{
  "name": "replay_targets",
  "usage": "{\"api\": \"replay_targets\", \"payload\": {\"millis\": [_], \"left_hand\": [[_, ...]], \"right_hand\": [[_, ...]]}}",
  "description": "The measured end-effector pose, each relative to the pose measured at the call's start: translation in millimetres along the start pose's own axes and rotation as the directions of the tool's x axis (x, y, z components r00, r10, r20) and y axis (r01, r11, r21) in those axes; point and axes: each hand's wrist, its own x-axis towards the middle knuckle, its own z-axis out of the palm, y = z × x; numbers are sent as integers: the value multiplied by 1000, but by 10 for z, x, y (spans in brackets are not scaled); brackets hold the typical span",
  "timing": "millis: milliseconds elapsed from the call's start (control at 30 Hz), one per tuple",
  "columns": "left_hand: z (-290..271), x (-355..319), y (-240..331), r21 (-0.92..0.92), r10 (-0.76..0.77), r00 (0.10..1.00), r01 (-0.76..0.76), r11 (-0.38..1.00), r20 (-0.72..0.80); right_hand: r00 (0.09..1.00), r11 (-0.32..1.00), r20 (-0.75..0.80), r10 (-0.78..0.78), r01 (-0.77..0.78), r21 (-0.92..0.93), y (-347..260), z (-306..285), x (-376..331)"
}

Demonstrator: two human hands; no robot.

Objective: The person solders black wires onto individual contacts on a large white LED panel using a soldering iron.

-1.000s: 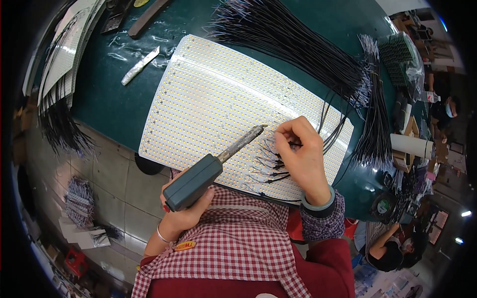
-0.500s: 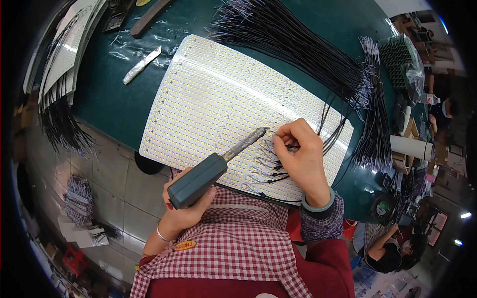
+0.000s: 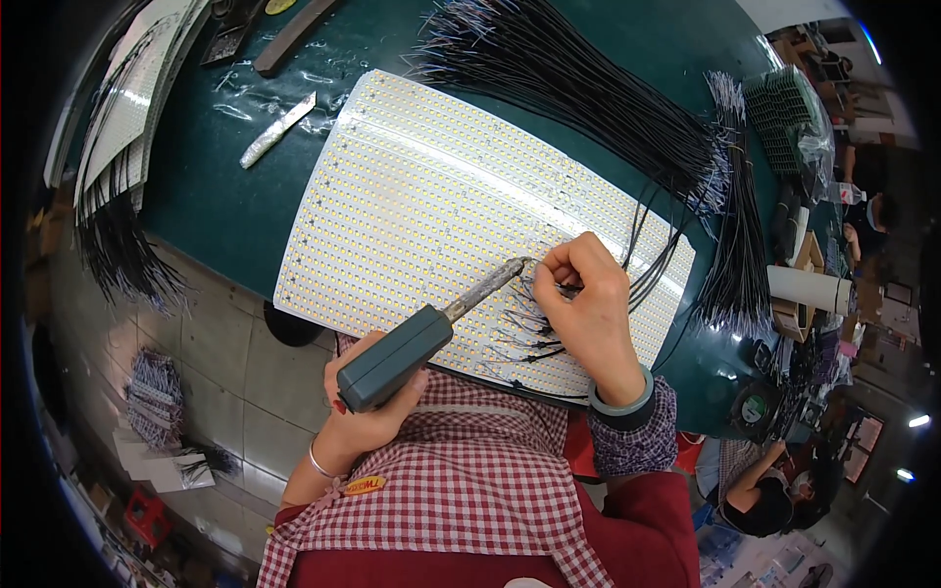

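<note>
Teal-handled soldering iron [image 3: 395, 359]: gripped in the left hand [image 3: 384, 412], fingers wrapped round the handle.
Right hand [image 3: 594, 304]: thumb and forefinger pinching a thin wire [image 3: 530, 260] beside the iron's tip.
White LED panel [image 3: 412, 206]: on the green table [image 3: 201, 211], black wires [image 3: 545, 345] lying across its right part.
Apron patch [image 3: 364, 485]: yellow, red lettering.
Panel markings [image 3: 299, 231]: dark, too small to read.

Note that the soldering iron [image 3: 396, 357] conceals part of your left hand [image 3: 384, 416]. Your right hand [image 3: 595, 306] hides most of the wire [image 3: 534, 260] in its pinch; contact between wire and iron is too small to confirm. The upper edge crops the dark bar [image 3: 294, 37] and large wire bundle [image 3: 578, 88].
</note>
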Motion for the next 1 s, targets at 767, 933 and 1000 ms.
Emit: {"api": "replay_targets", "payload": {"millis": [767, 933, 1000], "left_hand": [[-11, -181, -102, -118, -70, 991, 57, 991, -110], [-17, -202, -92, -166, -105, 986, 83, 983, -132], [-21, -199, -93, -155, -85, 988, 64, 986, -132]], "right_hand": [[998, 995, 38, 44, -47, 88, -42, -55, 8], [989, 985, 141, 41, -64, 159, -5, -123, -4], [985, 987, 168, 35, -61, 151, 0, -124, -3]]}}
